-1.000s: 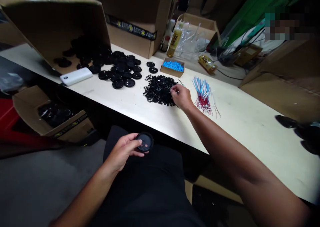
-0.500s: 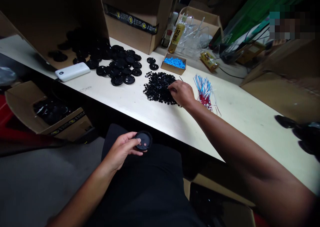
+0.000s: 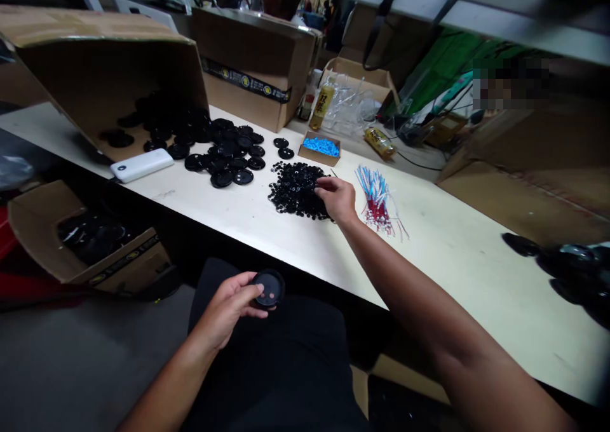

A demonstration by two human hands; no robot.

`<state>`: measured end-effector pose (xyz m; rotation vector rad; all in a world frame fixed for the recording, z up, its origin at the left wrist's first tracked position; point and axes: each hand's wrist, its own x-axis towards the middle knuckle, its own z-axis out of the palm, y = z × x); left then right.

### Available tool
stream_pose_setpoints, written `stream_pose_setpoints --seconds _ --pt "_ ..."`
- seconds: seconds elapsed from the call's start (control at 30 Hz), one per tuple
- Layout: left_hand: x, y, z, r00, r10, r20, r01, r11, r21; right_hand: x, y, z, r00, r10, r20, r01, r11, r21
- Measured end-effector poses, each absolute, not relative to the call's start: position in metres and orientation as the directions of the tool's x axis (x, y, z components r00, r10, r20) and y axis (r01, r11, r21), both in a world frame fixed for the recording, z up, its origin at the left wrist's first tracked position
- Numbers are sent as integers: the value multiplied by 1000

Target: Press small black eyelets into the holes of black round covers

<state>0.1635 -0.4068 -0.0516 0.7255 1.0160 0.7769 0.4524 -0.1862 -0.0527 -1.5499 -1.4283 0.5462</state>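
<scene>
Dim scene, pale tabletop (image 3: 452, 241) brighter; deep shadow beneath; outer edges stretched, soft.

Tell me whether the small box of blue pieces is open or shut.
Open: the small box shows its blue pieces from above.

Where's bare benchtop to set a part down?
Benchtop: front strip between the small black parts pile and near edge; also a larger patch between the wire bundle and right-end black parts, beyond the right forearm. Crowded: around the black discs by the open carton.
</scene>
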Motion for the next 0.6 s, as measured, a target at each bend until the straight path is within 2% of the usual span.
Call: stream_pose_setpoints --seconds 0.17,0.33,0.6 --pt "163 -407 -52 323 836 -444 -212 521 827 450 -182 -53 339 935 100 306 -9 -952" --pt "162 -411 -53 304 834 -461 -217 532 819 447 -188 -44 349 936 -53 79 -86 -993" --pt "164 -411 -52 279 828 -485 -195 544 816 440 -190 -39 367 921 -132 -61 -118 -991"
